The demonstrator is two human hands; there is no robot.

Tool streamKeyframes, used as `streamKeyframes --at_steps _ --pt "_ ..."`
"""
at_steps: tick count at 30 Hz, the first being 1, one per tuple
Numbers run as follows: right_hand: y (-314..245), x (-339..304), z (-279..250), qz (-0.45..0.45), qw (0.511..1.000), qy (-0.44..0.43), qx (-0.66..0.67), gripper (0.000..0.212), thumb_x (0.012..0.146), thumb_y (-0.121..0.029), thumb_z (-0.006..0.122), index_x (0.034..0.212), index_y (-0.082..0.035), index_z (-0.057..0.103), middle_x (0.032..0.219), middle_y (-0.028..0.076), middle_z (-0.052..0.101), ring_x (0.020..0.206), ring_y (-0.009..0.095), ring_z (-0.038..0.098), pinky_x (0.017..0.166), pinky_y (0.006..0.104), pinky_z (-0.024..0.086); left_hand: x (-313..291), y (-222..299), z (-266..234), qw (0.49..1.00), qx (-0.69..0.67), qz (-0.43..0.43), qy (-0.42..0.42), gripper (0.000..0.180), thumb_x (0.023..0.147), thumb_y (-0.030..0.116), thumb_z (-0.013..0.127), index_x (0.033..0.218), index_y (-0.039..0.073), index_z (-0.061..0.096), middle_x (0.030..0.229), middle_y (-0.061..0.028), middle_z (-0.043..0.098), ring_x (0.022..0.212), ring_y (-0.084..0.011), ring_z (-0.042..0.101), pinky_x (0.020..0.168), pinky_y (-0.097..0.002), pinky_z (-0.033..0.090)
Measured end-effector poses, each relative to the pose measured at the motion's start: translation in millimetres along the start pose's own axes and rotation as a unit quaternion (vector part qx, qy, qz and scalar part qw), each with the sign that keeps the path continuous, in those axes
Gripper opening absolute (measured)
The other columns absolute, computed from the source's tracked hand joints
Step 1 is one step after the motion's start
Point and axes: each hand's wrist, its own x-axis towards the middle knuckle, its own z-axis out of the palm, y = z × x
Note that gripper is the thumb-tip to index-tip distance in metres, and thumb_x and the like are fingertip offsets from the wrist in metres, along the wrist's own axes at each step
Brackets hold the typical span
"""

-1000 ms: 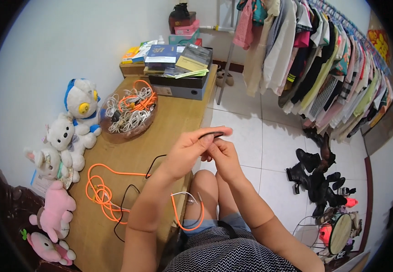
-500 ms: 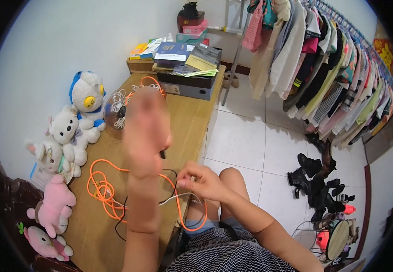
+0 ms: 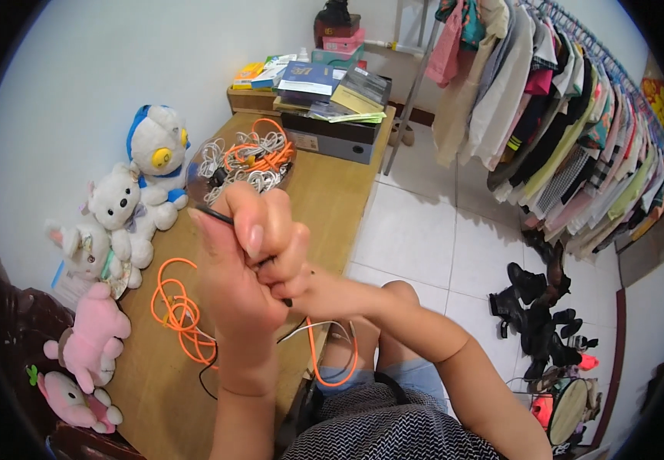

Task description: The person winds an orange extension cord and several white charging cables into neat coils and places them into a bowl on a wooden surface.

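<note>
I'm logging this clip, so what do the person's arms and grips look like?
The left grip is a bare hand, no glove or ring showing. The right grip, partly hidden, shows no glove either. The left forearm and right forearm are bare, no sleeve, watch or bracelet visible.

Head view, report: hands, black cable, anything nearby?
Left hand shut around black cable. Right hand partly hidden behind it, grip unclear. Orange cable looped on table nearby.
</note>
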Motion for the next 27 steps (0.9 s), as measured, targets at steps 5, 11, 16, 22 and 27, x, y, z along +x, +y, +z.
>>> streamKeyframes --at_steps 5,11,16,22,27 --pt "-91.1 51.1 -88.2 -0.226 0.967 0.099 -0.069 0.049 0.087 -0.012 0.058 0.131 -0.001 0.042 0.12 0.012 0.052 0.111 0.019 0.05 0.091 0.0328 0.043 -9.6 25.0 -16.2 0.996 -0.03 0.065 -0.056 0.038 0.094 0.047 0.039 0.077 0.013 0.039 0.065 0.0028 0.029 0.048 -0.0056 0.02 0.038 -0.0202 0.016" --pt "-100.7 45.1 -146.5 -0.249 0.939 0.194 0.138 0.036 0.085 -0.01 0.055 0.118 0.003 0.055 0.131 0.013 0.047 0.119 0.018 0.045 0.096 0.0322 0.037 -15.2 58.9 -40.7 0.972 0.05 0.229 0.01 0.034 0.095 0.044 0.037 0.08 0.014 0.037 0.068 0.0035 0.029 0.049 -0.0063 0.019 0.038 -0.02 0.016" --pt "-37.0 22.1 -167.8 -0.184 0.913 0.319 0.177 0.035 0.09 -0.021 0.051 0.115 0.003 0.059 0.132 0.012 0.046 0.118 0.015 0.043 0.095 0.0314 0.036 -1.0 42.6 -40.0 0.977 0.071 0.202 0.016 0.035 0.095 0.045 0.036 0.078 0.015 0.037 0.066 0.0038 0.029 0.048 -0.0061 0.018 0.037 -0.02 0.014" --pt "-15.3 -8.9 -226.5 -0.074 0.828 0.554 0.056 0.05 0.094 -0.045 0.043 0.095 -0.001 0.067 0.101 0.007 0.065 0.088 0.01 0.056 0.066 0.0224 0.043 -4.4 41.9 -32.0 0.96 0.097 0.258 0.055 0.037 0.095 0.047 0.035 0.078 0.015 0.036 0.063 0.0037 0.028 0.046 -0.0054 0.017 0.036 -0.0194 0.013" --pt "-8.8 -60.7 -229.5 0.144 0.858 0.493 0.025 0.062 0.092 -0.054 0.039 0.085 0.0 0.068 0.078 0.007 0.067 0.063 0.011 0.059 0.056 0.0247 0.045 1.6 31.4 -24.8 0.956 0.156 0.22 0.116 0.039 0.095 0.049 0.036 0.079 0.013 0.039 0.064 0.0036 0.028 0.045 -0.0043 0.018 0.035 -0.0187 0.013"
